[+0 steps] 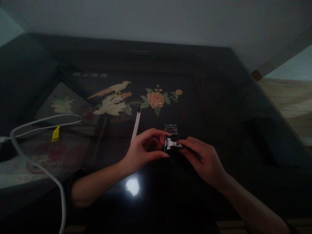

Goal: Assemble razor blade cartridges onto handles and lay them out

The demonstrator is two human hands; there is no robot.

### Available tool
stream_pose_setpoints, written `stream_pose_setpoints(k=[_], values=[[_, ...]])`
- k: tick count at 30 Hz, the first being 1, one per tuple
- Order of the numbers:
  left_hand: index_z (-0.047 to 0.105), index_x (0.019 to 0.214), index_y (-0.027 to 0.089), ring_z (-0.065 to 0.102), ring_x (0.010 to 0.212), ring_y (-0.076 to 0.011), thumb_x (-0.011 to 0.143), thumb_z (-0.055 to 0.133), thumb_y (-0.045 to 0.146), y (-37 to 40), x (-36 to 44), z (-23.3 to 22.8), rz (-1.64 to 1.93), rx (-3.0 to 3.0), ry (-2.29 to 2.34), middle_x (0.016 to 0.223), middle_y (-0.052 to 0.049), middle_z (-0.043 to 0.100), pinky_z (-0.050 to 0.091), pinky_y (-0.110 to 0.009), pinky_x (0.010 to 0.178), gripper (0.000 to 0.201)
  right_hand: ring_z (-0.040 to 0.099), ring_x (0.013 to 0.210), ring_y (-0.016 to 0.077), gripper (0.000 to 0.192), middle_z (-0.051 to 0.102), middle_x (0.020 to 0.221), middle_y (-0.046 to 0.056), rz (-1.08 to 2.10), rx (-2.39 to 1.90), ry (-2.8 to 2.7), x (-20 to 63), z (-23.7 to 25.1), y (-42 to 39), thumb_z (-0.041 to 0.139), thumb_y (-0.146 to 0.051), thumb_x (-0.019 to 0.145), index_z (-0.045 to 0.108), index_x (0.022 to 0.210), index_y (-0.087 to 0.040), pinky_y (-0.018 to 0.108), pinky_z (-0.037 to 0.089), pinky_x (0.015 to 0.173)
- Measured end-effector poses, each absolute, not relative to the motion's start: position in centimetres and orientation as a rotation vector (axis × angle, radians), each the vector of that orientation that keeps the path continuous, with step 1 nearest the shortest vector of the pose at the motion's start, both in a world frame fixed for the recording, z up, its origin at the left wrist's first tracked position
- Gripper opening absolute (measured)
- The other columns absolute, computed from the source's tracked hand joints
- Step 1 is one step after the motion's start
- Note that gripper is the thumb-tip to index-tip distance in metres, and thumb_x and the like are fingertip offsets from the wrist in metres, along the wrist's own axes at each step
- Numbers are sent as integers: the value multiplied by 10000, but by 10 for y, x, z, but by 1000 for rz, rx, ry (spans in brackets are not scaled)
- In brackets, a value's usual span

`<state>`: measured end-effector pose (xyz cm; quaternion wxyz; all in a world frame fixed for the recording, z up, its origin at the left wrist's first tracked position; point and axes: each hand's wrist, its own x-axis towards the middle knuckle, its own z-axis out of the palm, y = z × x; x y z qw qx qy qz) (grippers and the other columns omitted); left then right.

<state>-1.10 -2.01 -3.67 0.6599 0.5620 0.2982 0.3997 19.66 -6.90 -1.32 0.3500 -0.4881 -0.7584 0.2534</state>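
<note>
Right grip: my right hand pinches a small silvery metal clip by its right end, fingertips clenched on it.
Left grip: my left hand curls around the small dark module the clip sits against, thumb below, fingers above, steadying it.
Where it is: clip and module lie low over the dark glossy counter, between my two hands, near the middle.
Just behind: a second small dark part with a green edge rests on the counter, touching or nearly so; I cannot tell which.
Step in hand: I judge this as seating the clip on the module.
Next move: it calls for a fine, square press, left hand firm.
Further out: a white strip, a white cable with a yellow tag, and a dark flat object at right.
</note>
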Motion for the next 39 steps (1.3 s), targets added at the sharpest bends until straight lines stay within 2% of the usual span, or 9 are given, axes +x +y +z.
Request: stream_pose_setpoints(k=[3, 9, 14, 19, 23, 27, 33, 36, 39], values=[[679, 1033, 183, 579, 773, -130, 629, 867, 278, -21, -10, -38, 894, 1204, 664, 853, -14, 615, 486, -228, 706, 456, 650, 701, 155, 195, 682, 809, 53, 673, -1234, -1995, 196, -12, -69, 498, -233, 958, 664, 1039, -168, 253, 533, 606], [631, 1021, 191, 580, 804, -133, 658, 845, 263, -21, -9, -37, 875, 1213, 665, 877, -11, 618, 476, -223, 701, 428, 697, 847, 173, 179, 728, 962, 65, 694, -1280, -1993, 195, -15, -70, 528, -195, 933, 608, 1092, -192, 281, 560, 741], [597, 987, 176, 577, 813, -146, 652, 838, 280, -21, -8, -36, 840, 1219, 699, 867, -17, 614, 473, -233, 690, 426, 690, 762, 160, 106, 719, 875, 40, 680, -1317, -1965, 196, -16, -70, 554, -228, 920, 603, 1009, -200, 261, 547, 681], [586, 989, 180, 575, 806, -140, 656, 838, 271, -22, -9, -37, 832, 1245, 702, 888, -17, 605, 476, -232, 688, 428, 661, 786, 170, 78, 693, 862, 45, 556, -1268, -1993, 196, -16, -67, 570, -205, 917, 610, 985, -200, 298, 547, 715], [584, 1059, 192, 582, 770, -124, 687, 822, 240, -23, -10, -37, 813, 1295, 663, 874, -9, 620, 470, -223, 678, 443, 642, 846, 186, 81, 674, 895, 58, 458, -1227, -1972, 198, -16, -64, 580, -191, 912, 628, 977, -196, 324, 546, 750], [520, 1197, 196, 593, 782, -133, 733, 787, 223, -23, -8, -34, 826, 1309, 640, 871, -19, 643, 468, -233, 682, 536, 654, 797, 180, 96, 679, 869, 55, 455, -1295, -1874, 205, -11, -60, 622, -157, 875, 661, 959, -179, 305, 552, 712], [533, 1179, 173, 585, 751, -130, 819, 693, 229, -24, -7, -32, 780, 1421, 692, 846, -26, 639, 465, -239, 653, 398, 703, 814, 216, 135, 743, 913, 75, 396, -1583, -1577, 234, -7, -46, 639, -233, 854, 709, 950, -169, 348, 566, 729], [541, 1180, 169, 585, 734, -123, 851, 649, 218, -25, -8, -34, 725, 1531, 700, 838, -24, 644, 470, -240, 651, 350, 715, 786, 234, 190, 755, 887, 87, 428, -1721, -1506, 248, -12, -39, 642, -266, 832, 709, 969, -153, 375, 564, 723], [541, 1181, 175, 595, 749, -116, 879, 607, 198, -25, -9, -36, 704, 1615, 685, 828, -11, 643, 482, -234, 681, 309, 702, 717, 223, 194, 740, 807, 77, 448, -1842, -1508, 253, -18, -35, 632, -261, 812, 667, 971, -155, 349, 538, 660]])
